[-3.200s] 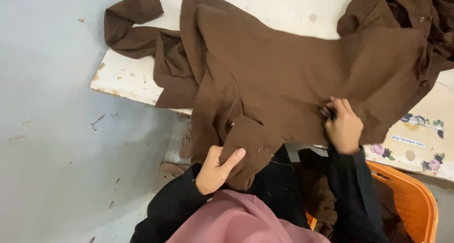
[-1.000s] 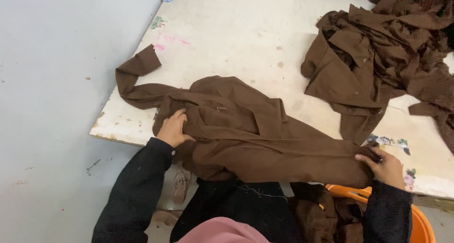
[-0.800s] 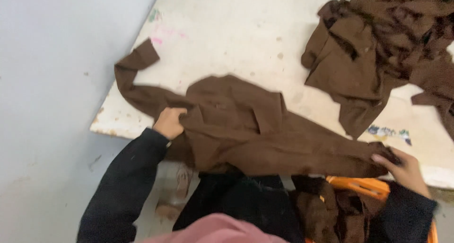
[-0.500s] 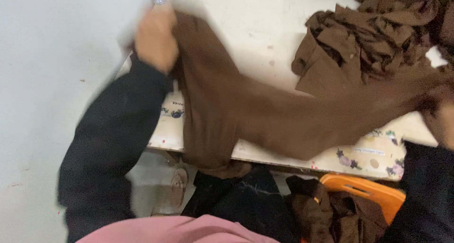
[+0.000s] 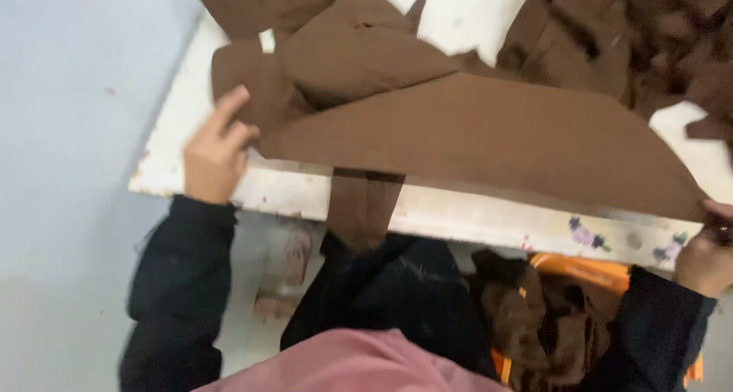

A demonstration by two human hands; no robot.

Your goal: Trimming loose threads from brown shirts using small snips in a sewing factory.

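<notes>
Left hand (image 5: 212, 151) fingers apart, flat on brown cloth (image 5: 473, 140) at tabletop (image 5: 458, 212) edge. Right hand (image 5: 706, 251) pinching cloth's other end. Cloth spans between hands. Beyond right hand, pile of brown pieces (image 5: 641, 33).

The brown garment (image 5: 473, 140) lies folded flat along the table's near edge, forming a long, arched shape. One strip hangs down over the edge. Its left end bunches into loose folds, and its right end tapers to a point.
</notes>
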